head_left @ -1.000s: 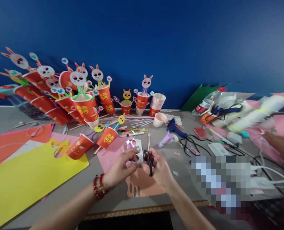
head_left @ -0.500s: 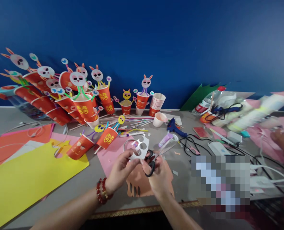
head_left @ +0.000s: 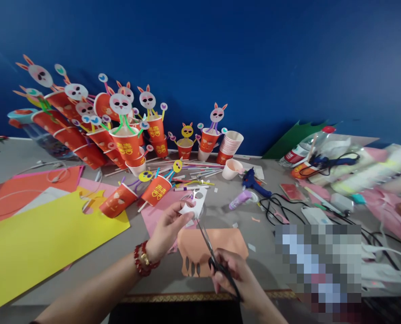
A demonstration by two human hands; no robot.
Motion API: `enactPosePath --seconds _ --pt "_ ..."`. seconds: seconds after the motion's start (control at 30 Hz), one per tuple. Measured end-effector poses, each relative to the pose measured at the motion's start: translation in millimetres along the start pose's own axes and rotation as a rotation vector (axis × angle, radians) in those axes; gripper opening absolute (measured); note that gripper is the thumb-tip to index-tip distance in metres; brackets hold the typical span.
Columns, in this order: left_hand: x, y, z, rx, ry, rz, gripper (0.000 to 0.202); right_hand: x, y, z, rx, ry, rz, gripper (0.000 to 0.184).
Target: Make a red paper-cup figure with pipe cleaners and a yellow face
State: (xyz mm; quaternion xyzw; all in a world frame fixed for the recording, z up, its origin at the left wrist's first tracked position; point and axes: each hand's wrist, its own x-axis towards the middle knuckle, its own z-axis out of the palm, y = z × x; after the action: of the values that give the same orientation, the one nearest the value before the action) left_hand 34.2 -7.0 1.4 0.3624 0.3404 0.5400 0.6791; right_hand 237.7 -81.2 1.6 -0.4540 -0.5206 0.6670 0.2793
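Note:
Between its thumb and fingers, my left hand (head_left: 168, 225) pinches a piece of white paper (head_left: 194, 207) with a cut-out hole near its top. A pair of scissors (head_left: 210, 245) with dark handles is gripped in my right hand (head_left: 232, 272); its blades point up and left, the tips at the lower edge of the white paper. Beneath the scissors lies an orange-brown paper sheet (head_left: 217, 237) with several slots cut along its near edge. To the left of my left hand, two red paper cups (head_left: 118, 200) with yellow faces lie tilted on the table.
At the back left stand several red cups (head_left: 124, 146) with rabbit faces. A stack of paper cups (head_left: 232, 143) is by the wall. A blue glue gun (head_left: 253, 182), a purple glue stick (head_left: 239, 200) and black cables (head_left: 275, 209) lie right. Yellow paper (head_left: 52, 238) covers the left side.
My right hand has moved down and right, and the scissors now point up at the white paper. The paper has turned in my left hand. The view has shifted slightly.

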Motion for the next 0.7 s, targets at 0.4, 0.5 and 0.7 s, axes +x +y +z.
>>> enactPosePath --seconds 0.4,0.5,0.7 --pt "-3 3 6.0 0.124 -0.091 -0.024 0.021 10 -7 0 0.047 0.042 -0.036 0.056" --pt "-5 5 10.3 0.148 -0.140 -0.031 0.021 14 -8 0 0.043 0.037 -0.053 0.057" --pt "-7 3 8.9 0.172 -0.171 -0.028 0.018 16 -10 1 0.040 0.053 -0.041 0.058"
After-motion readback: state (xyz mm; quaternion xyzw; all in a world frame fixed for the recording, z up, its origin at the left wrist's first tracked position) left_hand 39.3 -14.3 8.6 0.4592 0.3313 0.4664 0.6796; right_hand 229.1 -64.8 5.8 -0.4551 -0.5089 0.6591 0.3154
